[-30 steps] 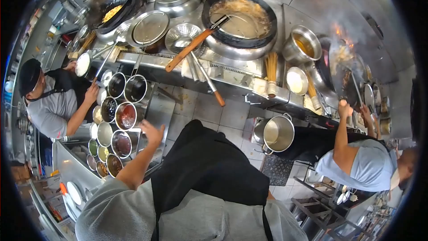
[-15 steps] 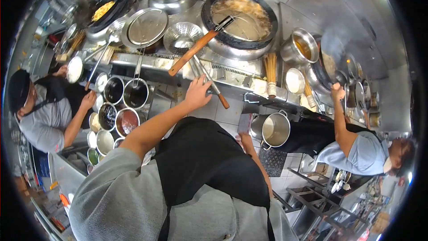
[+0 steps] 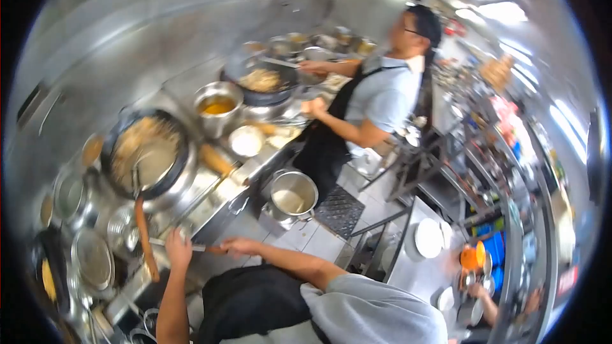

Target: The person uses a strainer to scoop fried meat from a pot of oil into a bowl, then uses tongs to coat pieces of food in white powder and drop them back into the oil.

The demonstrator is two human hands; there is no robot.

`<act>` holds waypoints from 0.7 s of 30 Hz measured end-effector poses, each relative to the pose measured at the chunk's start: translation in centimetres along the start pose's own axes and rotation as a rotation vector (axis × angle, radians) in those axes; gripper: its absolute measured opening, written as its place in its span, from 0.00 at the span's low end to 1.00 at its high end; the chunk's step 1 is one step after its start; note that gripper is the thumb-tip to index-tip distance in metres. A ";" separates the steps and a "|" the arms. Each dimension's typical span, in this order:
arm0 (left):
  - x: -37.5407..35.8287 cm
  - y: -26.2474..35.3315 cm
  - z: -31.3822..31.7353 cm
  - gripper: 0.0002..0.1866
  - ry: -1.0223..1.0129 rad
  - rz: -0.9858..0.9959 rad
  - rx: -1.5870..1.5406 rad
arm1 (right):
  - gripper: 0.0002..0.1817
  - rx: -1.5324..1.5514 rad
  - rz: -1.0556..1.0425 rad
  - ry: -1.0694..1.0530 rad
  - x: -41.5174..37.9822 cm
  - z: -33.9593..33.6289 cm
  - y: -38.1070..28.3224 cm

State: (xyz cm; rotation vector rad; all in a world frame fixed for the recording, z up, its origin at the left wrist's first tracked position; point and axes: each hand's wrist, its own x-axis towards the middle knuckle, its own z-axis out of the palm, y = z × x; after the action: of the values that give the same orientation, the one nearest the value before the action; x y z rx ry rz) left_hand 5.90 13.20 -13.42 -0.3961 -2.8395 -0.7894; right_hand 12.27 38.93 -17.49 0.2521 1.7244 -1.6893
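Note:
My right hand [image 3: 238, 246] is closed around the wooden grip of a long-handled ladle [image 3: 205, 249]. Its metal shaft runs left, and my left hand [image 3: 179, 248] is closed at that shaft, though blur hides its fingers partly. Beyond my left hand, the ladle's bowl end lies by a perforated metal strainer [image 3: 119, 224]. A second tool with a wooden handle [image 3: 145, 242] slants from the big wok [image 3: 183, 169], which holds bubbling pale liquid, down past my left hand.
A co-worker [image 3: 382, 99] at my right works a wok [image 3: 258, 97] of food. A pot of amber liquid [image 3: 217, 107] and a white bowl [image 3: 246, 141] stand between the woks. A tall steel pot [image 3: 294, 191] is near my right arm. A counter [image 3: 408, 277] with plates lies behind.
The view has swung right, towards the co-worker and the shelves. My right hand has risen from beside the apron to the ladle's wooden grip. My left hand stays near the shaft.

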 end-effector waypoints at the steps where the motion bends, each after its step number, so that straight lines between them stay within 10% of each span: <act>1: 0.8 -0.2 0.1 0.22 -0.081 -0.022 0.056 | 0.35 -0.105 0.028 0.036 -0.6 -0.4 0.6; 3: 2.1 -1.5 1.1 0.23 -0.206 -0.069 0.155 | 0.34 -0.742 -0.255 0.293 3.4 -4.6 9.9; 8: 4.6 -3.9 3.3 0.30 -0.612 -0.188 0.284 | 0.25 -0.909 0.235 0.450 -5.6 -12.3 21.1; 10: 4.5 -5.3 4.6 0.31 -0.546 -0.130 0.272 | 0.22 -1.122 0.304 0.197 -8.9 -14.9 25.6; 14: 5.8 -3.8 3.5 0.30 -0.626 -0.121 0.297 | 0.17 -0.491 0.684 0.538 -20.2 -11.3 20.8; 21: 5.0 -3.9 2.8 0.26 -0.626 -0.136 0.419 | 0.14 -0.369 0.743 0.494 -19.8 -13.1 29.5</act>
State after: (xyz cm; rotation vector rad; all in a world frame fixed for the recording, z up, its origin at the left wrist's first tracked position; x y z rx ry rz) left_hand -0.27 12.54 -16.52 -0.4482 -3.5218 -0.0579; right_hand 39.70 61.51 -30.63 1.0533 1.9046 -0.7870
